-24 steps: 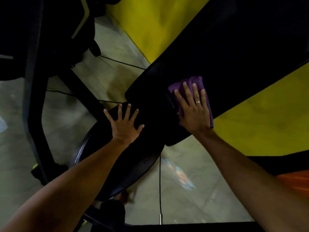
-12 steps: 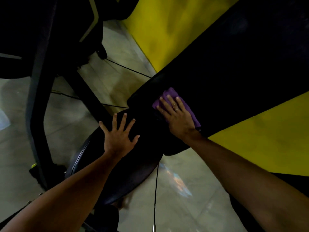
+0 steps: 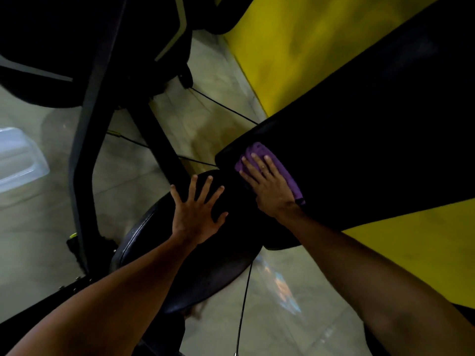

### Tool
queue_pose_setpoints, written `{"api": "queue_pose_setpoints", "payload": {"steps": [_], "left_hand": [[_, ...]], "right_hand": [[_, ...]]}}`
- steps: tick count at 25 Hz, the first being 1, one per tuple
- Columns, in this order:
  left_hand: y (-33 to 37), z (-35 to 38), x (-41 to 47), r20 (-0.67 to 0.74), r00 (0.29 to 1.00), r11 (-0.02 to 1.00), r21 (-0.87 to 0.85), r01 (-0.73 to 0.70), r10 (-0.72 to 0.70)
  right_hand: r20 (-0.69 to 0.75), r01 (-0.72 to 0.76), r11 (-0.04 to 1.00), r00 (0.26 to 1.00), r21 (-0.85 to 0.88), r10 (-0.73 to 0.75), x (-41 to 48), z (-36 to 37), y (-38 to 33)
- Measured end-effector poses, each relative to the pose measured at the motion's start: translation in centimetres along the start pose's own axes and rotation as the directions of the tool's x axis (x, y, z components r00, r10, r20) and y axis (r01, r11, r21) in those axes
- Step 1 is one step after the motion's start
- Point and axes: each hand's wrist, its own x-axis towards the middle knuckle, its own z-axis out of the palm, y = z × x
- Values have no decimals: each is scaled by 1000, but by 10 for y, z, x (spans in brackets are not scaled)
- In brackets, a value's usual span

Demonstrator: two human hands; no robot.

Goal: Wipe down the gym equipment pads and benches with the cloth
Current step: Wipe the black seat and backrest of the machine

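Observation:
A long black back pad slants from the upper right down to the middle. My right hand lies flat on a folded purple cloth and presses it against the pad's lower left end. Below it sits a rounded black seat pad. My left hand rests on the top of that seat with straight, spread fingers and holds nothing. Most of the cloth is hidden under my right hand.
Black machine frame bars stand to the left, with another dark pad at the top left. Thin cables cross the pale tiled floor. A yellow wall runs behind the back pad.
My right hand has slid the purple cloth down and to the left along the back pad, to its lower corner. My left hand has stayed flat on the seat pad.

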Motion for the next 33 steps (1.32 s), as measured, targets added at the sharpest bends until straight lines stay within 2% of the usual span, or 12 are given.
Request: {"api": "queue_pose_setpoints", "payload": {"steps": [2, 4, 6, 9, 13, 16, 19, 24, 28, 30, 33], "left_hand": [[-1, -1, 1, 13, 1000, 1000, 2, -5, 5], [-1, -1, 0, 14, 1000, 1000, 0, -10, 10], [-1, -2, 0, 15, 1000, 1000, -1, -12, 12], [0, -2, 1, 36, 999, 1000, -12, -1, 1], [0, 1, 3, 22, 1000, 1000, -10, -1, 2], [-2, 2, 3, -18, 1000, 1000, 7, -8, 8], [0, 0, 1, -18, 1000, 1000, 2, -13, 13], [-1, -1, 3, -2, 1000, 1000, -31, -7, 7], [-3, 4, 3, -43, 999, 999, -34, -22, 21], [-2, 6, 2, -68, 997, 999, -21, -26, 25], [-2, 9, 0, -97, 995, 999, -18, -28, 26]], "right_hand": [[-69, -19, 1000, 997, -12, 18, 5, -13, 17], [-204, -142, 989, 968, 29, 145, 13, -29, 35], [-241, -216, 975, 945, 55, 223, 24, -40, 43], [-175, -152, 988, 973, -6, 148, 47, -37, 22], [-17, 115, 978, 993, -174, -120, 86, -15, -25], [76, 205, 940, 979, -274, -191, 97, -13, -31], [55, 134, 966, 991, -220, -124, 66, -19, -10], [167, 67, 983, 985, -171, -38, -16, -16, 16], [-5, -133, 990, 991, -40, 133, -11, -19, 22], [-17, -203, 979, 979, 21, 203, -10, -12, 2], [129, -74, 995, 988, -65, 82, -44, 21, -44]]}}
